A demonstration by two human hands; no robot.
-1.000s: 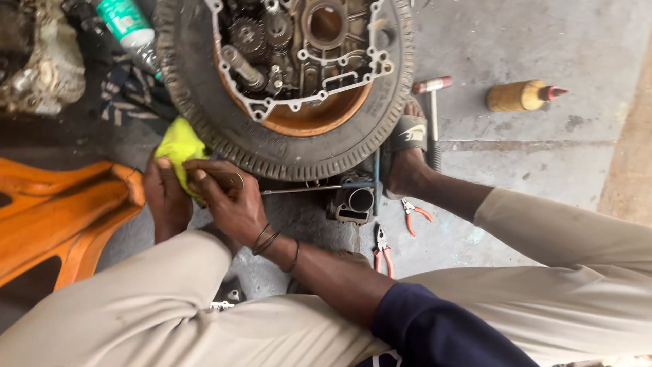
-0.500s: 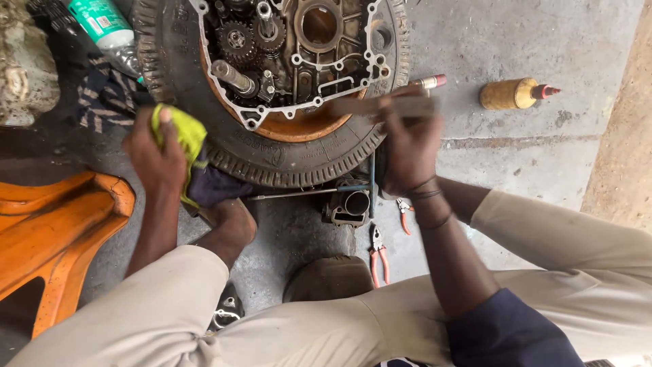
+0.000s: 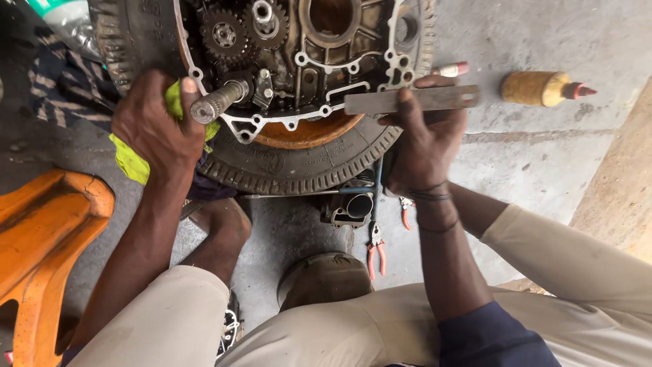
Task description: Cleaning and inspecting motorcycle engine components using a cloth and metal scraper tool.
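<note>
Our left hand [image 3: 153, 126] is clamped on a yellow rag [image 3: 132, 160] at the engine case's [image 3: 299, 68] nine o'clock, beside the shaft [image 3: 217, 102]. Our right hand [image 3: 424, 143] grips a flat metal bar [image 3: 411, 100] at its four o'clock, over the tyre [image 3: 299, 173].

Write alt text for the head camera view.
A person's left hand presses a yellow-green cloth against an open engine case resting in a tyre, while the right hand holds a flat metal bar. Red-handled pliers lie on the concrete floor.
</note>
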